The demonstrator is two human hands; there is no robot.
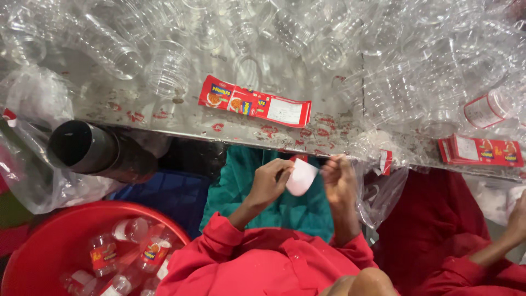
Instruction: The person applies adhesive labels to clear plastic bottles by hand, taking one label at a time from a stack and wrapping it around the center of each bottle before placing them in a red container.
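My left hand [267, 183] and my right hand [339, 180] meet just below the table's front edge, over a teal cloth [241, 181] on my lap. Between them is a small label [301, 176] with its white back facing up; the left fingers pinch its left side and the right fingertips grip its right edge, slightly blurred. Directly above, a long red printed label strip [255, 102] lies flat on the metal table [181, 123]. Both sleeves are red.
Many clear plastic jars [167, 68] cover the table, one labelled jar [485, 109] at far right. A stack of red labels [482, 151] lies right. A red tub [49, 246] with labelled jars sits lower left, beside a black cylinder [93, 151]. Another person's hand [518, 219] is at right.
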